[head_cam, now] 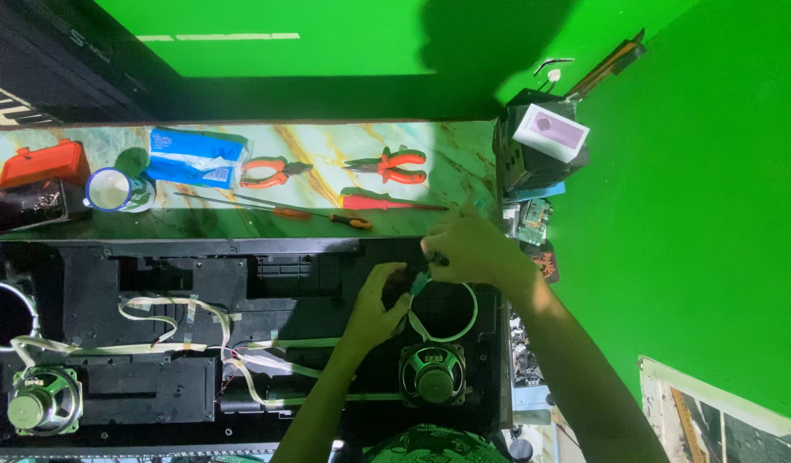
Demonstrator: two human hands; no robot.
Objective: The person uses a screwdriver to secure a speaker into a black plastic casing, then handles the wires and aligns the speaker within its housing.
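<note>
A flat white ribbon cable (464, 321) loops out of the open black casing (155, 291), curving in an arc to the right of the hands and running back down-left toward the right speaker (433, 374); its upper end rises to a small green-tipped piece pinched between both hands. The left hand (380, 304) reaches up from the lower middle, forearm angled up-right, fingers curled around a dark part that is too shadowed to make out. The right hand (468, 249) comes in from the lower right, forearm slanting up-left, fingers closed together on the cable's end. Behind them on the marbled counter (464, 141) lie two orange pliers (387, 165) and screwdrivers (348, 220), long axes running left to right. A second speaker (42, 403) sits at the lower left, partly cut off.
</note>
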